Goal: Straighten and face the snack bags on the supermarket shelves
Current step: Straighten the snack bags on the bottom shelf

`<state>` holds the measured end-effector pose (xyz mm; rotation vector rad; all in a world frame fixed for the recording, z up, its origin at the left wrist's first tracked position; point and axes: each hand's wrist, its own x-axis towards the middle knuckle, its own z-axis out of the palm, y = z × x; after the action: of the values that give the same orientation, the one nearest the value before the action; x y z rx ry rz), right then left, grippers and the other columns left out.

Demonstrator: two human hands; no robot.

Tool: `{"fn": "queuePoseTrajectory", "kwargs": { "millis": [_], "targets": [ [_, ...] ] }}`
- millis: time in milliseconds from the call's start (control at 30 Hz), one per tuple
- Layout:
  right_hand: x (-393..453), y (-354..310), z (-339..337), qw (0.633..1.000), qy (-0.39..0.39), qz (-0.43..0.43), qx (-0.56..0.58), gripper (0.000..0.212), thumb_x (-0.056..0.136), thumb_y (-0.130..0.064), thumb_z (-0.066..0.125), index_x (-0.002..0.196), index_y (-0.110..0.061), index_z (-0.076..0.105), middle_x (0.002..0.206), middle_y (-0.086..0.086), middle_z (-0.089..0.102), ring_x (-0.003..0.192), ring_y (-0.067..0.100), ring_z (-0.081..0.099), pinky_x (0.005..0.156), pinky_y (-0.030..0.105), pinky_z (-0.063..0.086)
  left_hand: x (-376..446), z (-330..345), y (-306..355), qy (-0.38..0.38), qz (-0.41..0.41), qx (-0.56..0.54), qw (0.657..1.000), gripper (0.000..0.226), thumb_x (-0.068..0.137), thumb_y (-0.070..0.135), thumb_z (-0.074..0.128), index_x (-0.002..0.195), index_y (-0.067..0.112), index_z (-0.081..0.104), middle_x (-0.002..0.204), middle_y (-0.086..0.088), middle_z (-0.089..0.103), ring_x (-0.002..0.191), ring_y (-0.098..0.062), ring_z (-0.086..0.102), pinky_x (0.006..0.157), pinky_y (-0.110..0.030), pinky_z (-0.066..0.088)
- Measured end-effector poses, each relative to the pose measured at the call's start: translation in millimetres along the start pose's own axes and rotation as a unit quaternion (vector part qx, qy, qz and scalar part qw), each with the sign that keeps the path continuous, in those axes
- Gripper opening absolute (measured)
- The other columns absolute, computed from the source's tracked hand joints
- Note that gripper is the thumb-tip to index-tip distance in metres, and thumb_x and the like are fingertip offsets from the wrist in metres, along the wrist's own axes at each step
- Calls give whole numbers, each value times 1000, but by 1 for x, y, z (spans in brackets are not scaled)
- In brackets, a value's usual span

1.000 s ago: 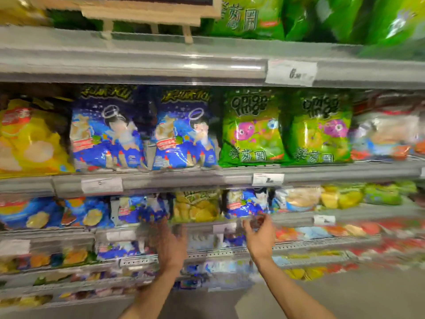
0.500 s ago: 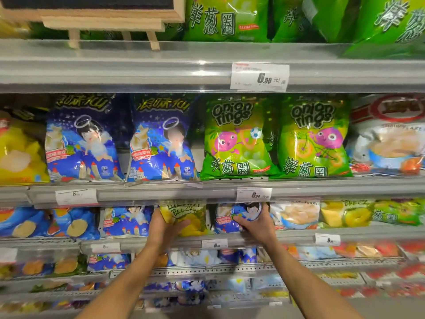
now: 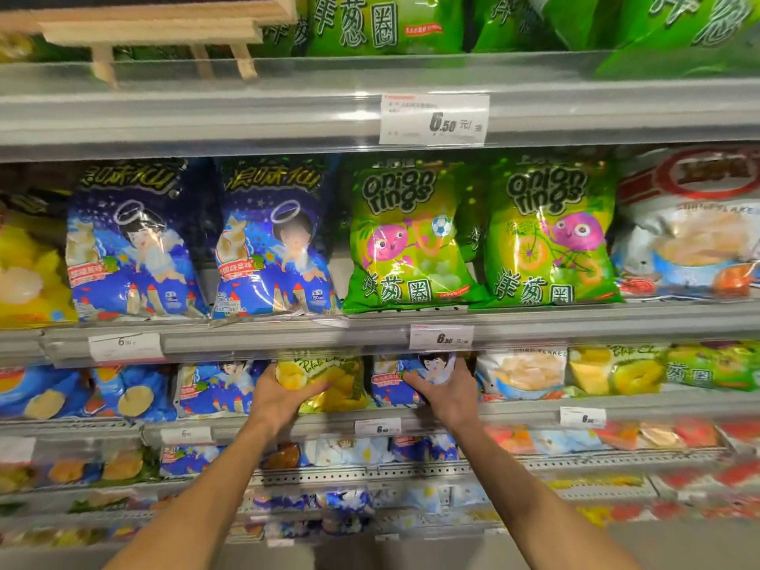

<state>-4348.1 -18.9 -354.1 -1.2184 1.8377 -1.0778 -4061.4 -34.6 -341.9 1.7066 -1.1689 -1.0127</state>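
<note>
On the third shelf down, my left hand (image 3: 283, 399) grips the lower left of a yellow potato chips bag (image 3: 329, 374). Beside it, my right hand (image 3: 446, 390) holds a small blue angel-print bag (image 3: 395, 374), fingers spread over its front and thumb at its right edge. Both bags stand at the shelf's front lip (image 3: 514, 409). On the shelf above, two large blue angel bags (image 3: 271, 244) and two green onion rings bags (image 3: 407, 240) stand upright, facing out.
Price tags (image 3: 441, 337) hang on the shelf rails. White shrimp flake bags (image 3: 522, 370) and yellow and green bags sit right of my hands; blue chip bags (image 3: 123, 390) lie to the left. Lower shelves hold several more small bags. A wooden sign stand (image 3: 172, 35) sits on top.
My hands rose from the shelf edge onto the two bags and took hold of them. The view moved closer and slightly up.
</note>
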Motion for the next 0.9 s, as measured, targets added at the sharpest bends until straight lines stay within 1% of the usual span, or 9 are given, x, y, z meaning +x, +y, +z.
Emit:
{"fn": "queuePoseTrajectory", "kwargs": {
  "millis": [67, 233, 333, 433, 533, 600, 667, 800, 900],
  "targets": [
    [-7, 0, -3, 1000, 4, 1, 20, 106, 66, -55, 90, 147, -7, 43, 141, 12, 58, 129, 31, 54, 100, 36, 44, -3, -2, 0, 10, 2, 2, 1000, 46, 58, 27, 95, 89, 23, 61, 68, 15, 72, 67, 4, 66, 56, -7, 45],
    [-26, 8, -24, 998, 18, 18, 53, 94, 64, -52, 93, 137, -13, 49, 124, -1, 64, 118, 23, 59, 99, 37, 48, -12, 0, 2, 33, -23, 25, 999, 55, 60, 31, 95, 101, 11, 65, 91, -3, 72, 87, -21, 67, 82, -36, 52],
    [-41, 20, -46, 998, 24, 5, 56, 66, 63, -47, 94, 114, -28, 56, 98, -24, 66, 94, 9, 66, 81, 28, 49, -20, 11, 10, 28, -27, 17, 999, 52, 60, 27, 96, 99, 13, 65, 89, -3, 72, 84, -20, 67, 79, -33, 53],
    [-55, 36, -70, 997, 21, 13, 74, 63, 64, -40, 96, 115, -27, 62, 104, -15, 75, 97, 6, 70, 82, 28, 56, -26, 28, 18, 3, -25, 3, 1000, 23, 79, 13, 83, 81, 12, 61, 78, -4, 70, 69, -20, 70, 65, -29, 55],
    [-67, 52, -93, 996, 49, 35, 63, 62, 64, -33, 96, 115, -21, 63, 103, -6, 76, 96, 16, 71, 86, 40, 59, -27, 52, 23, -27, 15, 11, 999, 32, 88, -14, 57, 68, 11, 51, 64, -4, 56, 57, -20, 68, 56, -32, 58],
    [-75, 64, -107, 994, 69, 50, 72, 62, 65, -29, 96, 116, -18, 63, 102, -2, 76, 94, 18, 72, 87, 44, 58, -27, 70, 27, -34, -14, 8, 999, 29, 81, 8, 80, 70, 18, 56, 69, 2, 60, 65, -14, 64, 65, -32, 55],
    [-82, 73, -120, 990, 93, 66, 81, 63, 66, -26, 96, 118, -15, 63, 101, -1, 77, 93, 18, 73, 87, 43, 59, -29, 85, 33, -27, -54, -3, 998, 45, 59, 33, 96, 79, 19, 59, 78, 1, 65, 77, -20, 65, 74, -36, 53],
    [-94, 84, -141, 982, 138, 86, 94, 61, 66, -18, 96, 117, -12, 62, 98, -3, 76, 89, 10, 71, 79, 31, 54, -30, 115, 46, -23, -79, 47, 996, 73, 40, 65, 92, 77, 15, 54, 75, 4, 60, 74, -22, 59, 72, -36, 49],
    [-101, 95, -148, 979, 151, 93, 95, 59, 66, -16, 95, 115, -14, 63, 99, -3, 76, 88, 8, 71, 69, 19, 52, -29, 135, 48, -25, -67, 59, 996, 77, 44, 61, 93, 92, 19, 49, 79, 6, 54, 78, -20, 52, 71, -30, 41]
  ]
}}
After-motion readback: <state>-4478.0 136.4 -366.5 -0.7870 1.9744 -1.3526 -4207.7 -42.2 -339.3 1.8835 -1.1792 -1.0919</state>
